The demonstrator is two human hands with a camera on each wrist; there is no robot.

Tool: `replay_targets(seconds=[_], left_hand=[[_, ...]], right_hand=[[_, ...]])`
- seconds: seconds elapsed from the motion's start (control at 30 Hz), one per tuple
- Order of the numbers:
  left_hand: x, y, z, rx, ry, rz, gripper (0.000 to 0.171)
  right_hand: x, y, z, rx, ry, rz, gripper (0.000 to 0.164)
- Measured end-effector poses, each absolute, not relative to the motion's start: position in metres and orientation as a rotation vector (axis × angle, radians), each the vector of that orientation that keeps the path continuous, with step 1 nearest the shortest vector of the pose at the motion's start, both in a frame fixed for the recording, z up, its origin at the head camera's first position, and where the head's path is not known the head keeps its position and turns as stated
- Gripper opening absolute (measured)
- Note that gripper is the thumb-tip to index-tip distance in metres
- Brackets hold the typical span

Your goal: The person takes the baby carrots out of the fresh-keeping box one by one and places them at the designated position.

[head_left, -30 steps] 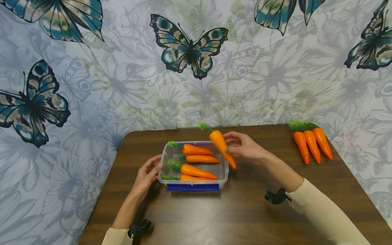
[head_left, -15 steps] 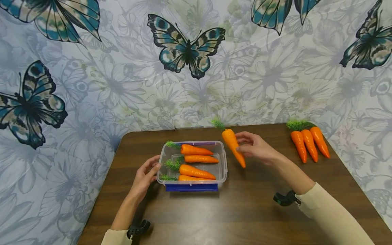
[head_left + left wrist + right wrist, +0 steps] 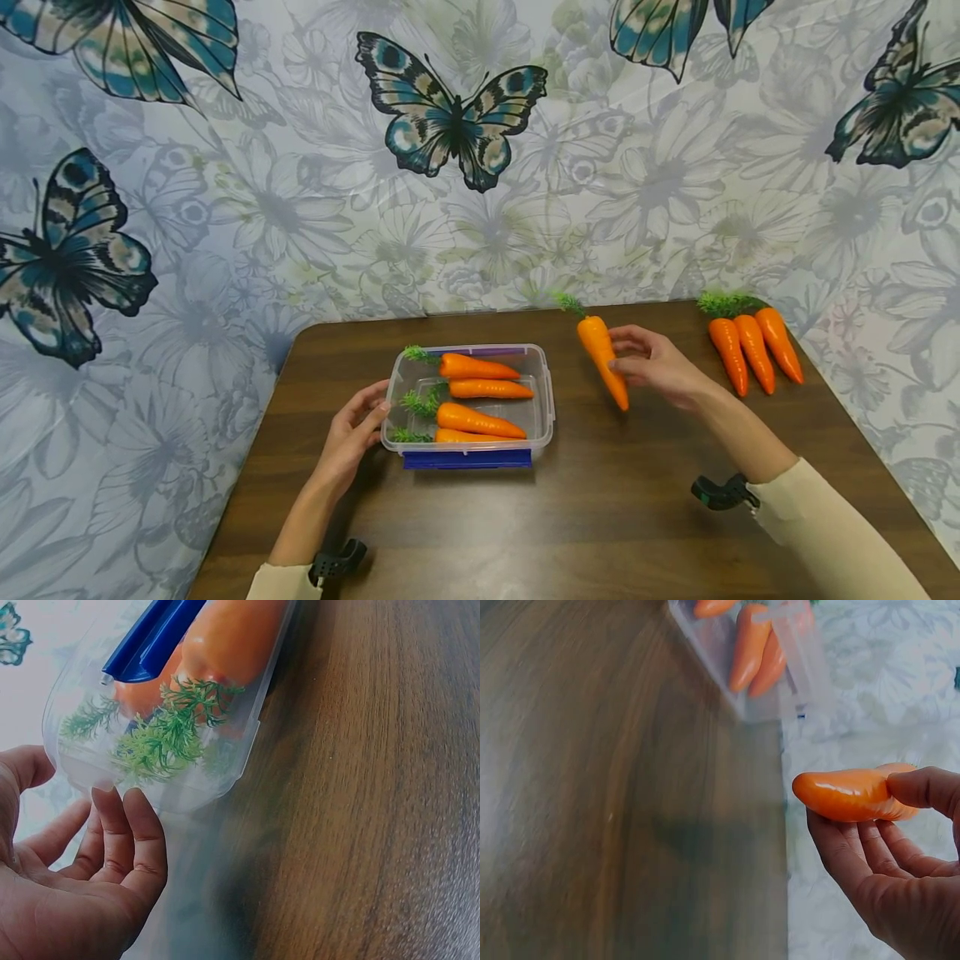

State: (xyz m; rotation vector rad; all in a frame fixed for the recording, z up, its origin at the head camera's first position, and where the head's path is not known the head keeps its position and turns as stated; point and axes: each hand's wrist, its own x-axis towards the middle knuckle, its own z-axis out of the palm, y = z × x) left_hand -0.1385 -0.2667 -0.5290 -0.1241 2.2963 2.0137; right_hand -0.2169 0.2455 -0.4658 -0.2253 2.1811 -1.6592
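My right hand point(image 3: 656, 367) pinches an orange carrot point(image 3: 602, 358) with a green leafy top between thumb and fingers, above the table to the right of the container. In the right wrist view the carrot point(image 3: 847, 796) points its tip toward the table, thumb on top and fingers beneath. My left hand point(image 3: 352, 433) holds the left end of a clear plastic container point(image 3: 542, 446) with blue clips, thumb and fingertips at its rim and end wall in the left wrist view. Several carrots point(image 3: 483, 417) lie inside it, green tops toward the left.
Three more carrots point(image 3: 752, 354) lie side by side at the back right of the brown wooden table point(image 3: 480, 533). Behind the table's back edge hangs a butterfly-patterned cloth point(image 3: 315, 225). Dark bands sit on both wrists.
My right hand has carried the carrot rightward, from over the container's right edge to beside it. My left hand stays at the container, and the carrots inside lie as before.
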Motion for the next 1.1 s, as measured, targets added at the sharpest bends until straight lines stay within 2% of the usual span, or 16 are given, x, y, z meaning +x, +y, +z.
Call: replay_targets(seconds=[1.1], left_hand=[[-0.138,-0.266,-0.528,-0.145,2.281,2.016,0.049]], right_hand=[[-0.216,0.324,-0.497,0.007,2.35,-1.605,0.07]])
